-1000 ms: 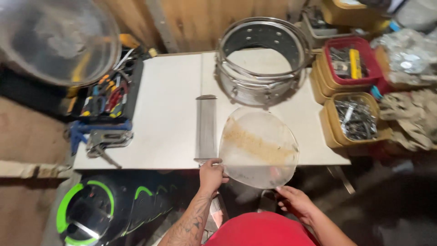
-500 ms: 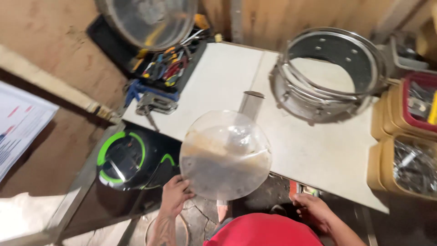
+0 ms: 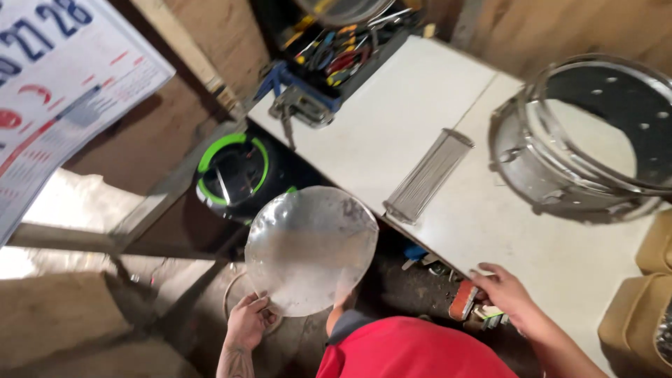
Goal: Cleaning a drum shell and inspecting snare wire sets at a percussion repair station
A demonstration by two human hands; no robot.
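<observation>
Presently, your left hand (image 3: 246, 323) grips the clear round drumhead (image 3: 311, 250) by its lower rim, fingers curled under the edge, and holds it off the white table (image 3: 392, 119), over the dark gap beside the green-ringed black unit (image 3: 232, 172) on the floor. Your right hand (image 3: 505, 292) lies open, fingers spread on the table's near edge; it grasps nothing. The head shows a cloudy, worn patch across its middle. On the table the strip of snare wires (image 3: 428, 175) lies flat, apart from the metal drum shell (image 3: 584, 136), which stands at the far right with its top open. A tray of hand tools (image 3: 336, 52) sits at the far corner, a blue clamp (image 3: 290, 94) just beside it.

Judgement: the step in hand appears to be carrying the removed head away from the bench. The next move calls for a firm one-handed hold, since the film is thin and flexes, and a flat resting place below that will not crease it.
</observation>
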